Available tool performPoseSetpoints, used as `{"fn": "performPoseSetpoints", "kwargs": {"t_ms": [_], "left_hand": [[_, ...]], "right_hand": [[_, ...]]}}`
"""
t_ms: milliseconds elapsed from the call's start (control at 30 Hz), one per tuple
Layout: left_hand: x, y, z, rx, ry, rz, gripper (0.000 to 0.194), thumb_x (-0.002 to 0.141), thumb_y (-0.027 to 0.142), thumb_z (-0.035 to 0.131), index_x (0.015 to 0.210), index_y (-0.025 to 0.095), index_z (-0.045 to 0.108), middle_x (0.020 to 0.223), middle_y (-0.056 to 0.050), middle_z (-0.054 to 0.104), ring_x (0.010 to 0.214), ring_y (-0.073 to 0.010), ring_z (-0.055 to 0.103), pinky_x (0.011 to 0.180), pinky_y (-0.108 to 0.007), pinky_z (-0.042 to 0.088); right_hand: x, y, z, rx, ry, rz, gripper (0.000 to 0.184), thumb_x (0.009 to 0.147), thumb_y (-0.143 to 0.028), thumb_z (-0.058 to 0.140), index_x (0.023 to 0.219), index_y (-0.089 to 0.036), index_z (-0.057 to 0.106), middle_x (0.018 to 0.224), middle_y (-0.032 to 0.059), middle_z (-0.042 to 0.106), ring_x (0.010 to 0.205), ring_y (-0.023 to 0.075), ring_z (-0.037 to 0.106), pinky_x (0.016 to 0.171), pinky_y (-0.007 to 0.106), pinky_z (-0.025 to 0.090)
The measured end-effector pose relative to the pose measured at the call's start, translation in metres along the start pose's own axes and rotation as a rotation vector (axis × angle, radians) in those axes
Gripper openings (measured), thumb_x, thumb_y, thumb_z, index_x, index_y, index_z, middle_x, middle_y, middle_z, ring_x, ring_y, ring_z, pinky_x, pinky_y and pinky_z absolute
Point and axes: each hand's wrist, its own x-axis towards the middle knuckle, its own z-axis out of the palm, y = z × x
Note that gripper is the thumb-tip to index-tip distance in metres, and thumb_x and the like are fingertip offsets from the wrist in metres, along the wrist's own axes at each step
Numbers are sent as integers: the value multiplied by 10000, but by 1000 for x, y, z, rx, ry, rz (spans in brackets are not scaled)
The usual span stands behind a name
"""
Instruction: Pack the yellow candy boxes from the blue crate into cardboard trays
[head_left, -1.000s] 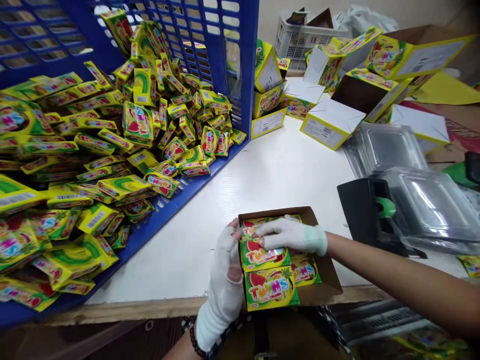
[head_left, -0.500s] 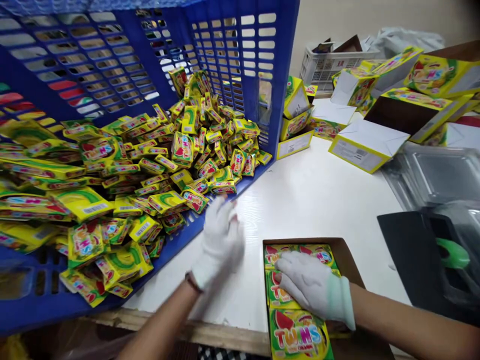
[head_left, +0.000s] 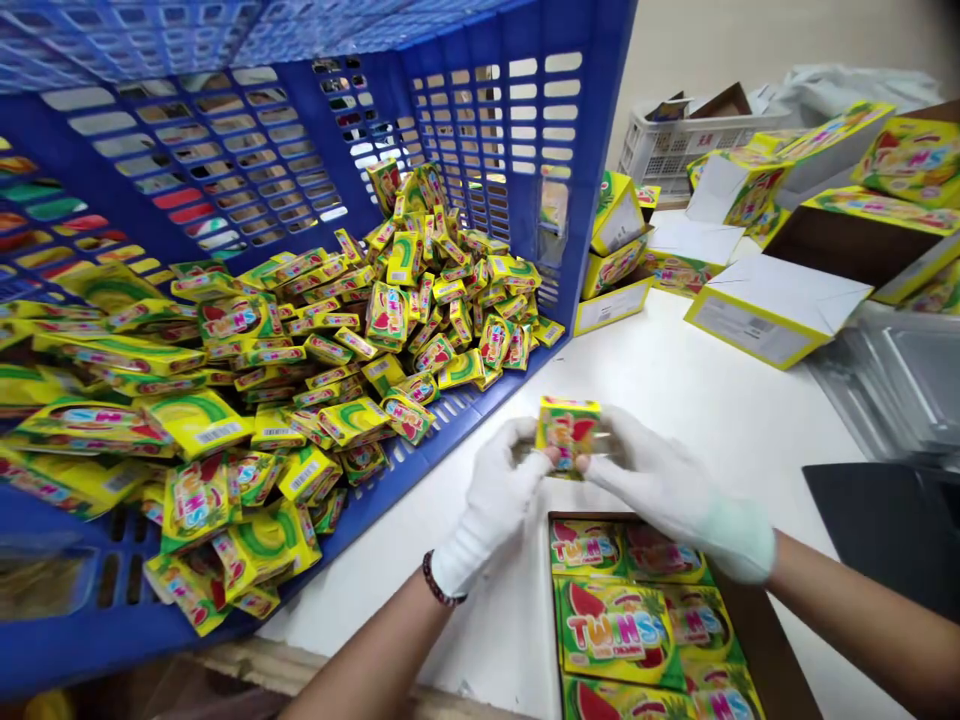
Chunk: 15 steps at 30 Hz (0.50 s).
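Between my two gloved hands is a small yellow candy box [head_left: 568,436], raised above the white table just past the far edge of an open carton [head_left: 556,600]. The thumb and fingers of my left hand [head_left: 501,487] pinch its left side, and my right hand [head_left: 660,480] grips its right side. Inside the carton, flat "TWINS" candy boxes [head_left: 616,628] lie face up in two columns, with bare brown cardboard along the right. On the left, a tipped blue crate [head_left: 480,410] holds a heap of the same small boxes [head_left: 337,330].
Open yellow-and-white cartons [head_left: 780,290] are piled at the back right, near a white plastic basket [head_left: 652,150]. Clear plastic trays [head_left: 907,380] and a black flat piece [head_left: 870,530] lie at the right. The table's wooden front edge [head_left: 300,660] runs below.
My right hand has lifted off the boxes in the carton and moved up to meet my left. A candy box is now held between them. The view has shifted slightly.
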Motion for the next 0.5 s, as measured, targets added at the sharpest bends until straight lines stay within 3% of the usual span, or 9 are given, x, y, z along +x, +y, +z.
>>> {"fn": "performPoseSetpoints", "kwargs": {"t_ms": [33,100,167,233,333,400,500], "left_hand": [[1,6,-3,5,-40,29,271,897,359,562,1095,191,643,1092,-95,710,989,-221,659,916,-375,528],[11,9,-30,286,-72,144,272,902,334,529,1107,212,660,1117,-102,693,1043,-240,630,975,-410,492],[29,3,-75,743,-99,252,280,860,267,528,1095,233,674,1136,-115,670,1110,-281,587,1037,-476,428],[47,-10,-125,1153,-206,242,306,796,171,524,1048,235,687,1159,-150,646,1139,-335,554,1033,-562,379],[62,-32,-174,1445,-262,283,320,807,139,444,1012,233,671,1180,-164,616,1141,-354,535,1007,-605,349],[62,-40,-182,1501,-265,324,292,852,177,404,989,234,656,1163,-151,614,1134,-347,534,1000,-595,355],[47,-38,-171,1450,-167,316,246,880,245,428,1009,213,635,1084,-151,631,1062,-345,566,952,-555,407]], "right_hand": [[12,1,0,10,-51,-22,382,895,-396,558,1238,-229,576,1142,90,687,961,262,649,840,428,537],[32,6,-2,-29,-122,-114,313,897,-340,531,1170,-214,619,1060,75,713,935,252,652,861,419,525],[45,15,-7,-95,-160,-208,353,869,-306,544,1199,-207,620,1074,79,713,950,252,650,889,417,516],[51,20,-17,-132,-249,-272,369,848,-285,557,1202,-213,634,1092,68,711,977,248,647,916,402,508],[43,14,-35,-144,-452,-309,310,880,-288,544,1161,-220,654,1058,36,709,949,217,643,894,349,504],[28,4,-42,-201,-504,-296,300,897,-306,550,1168,-207,632,992,37,698,860,199,631,822,332,504],[0,-7,-42,-386,-455,-305,259,895,-296,567,1125,-185,610,911,61,670,779,201,589,745,341,480]]}}
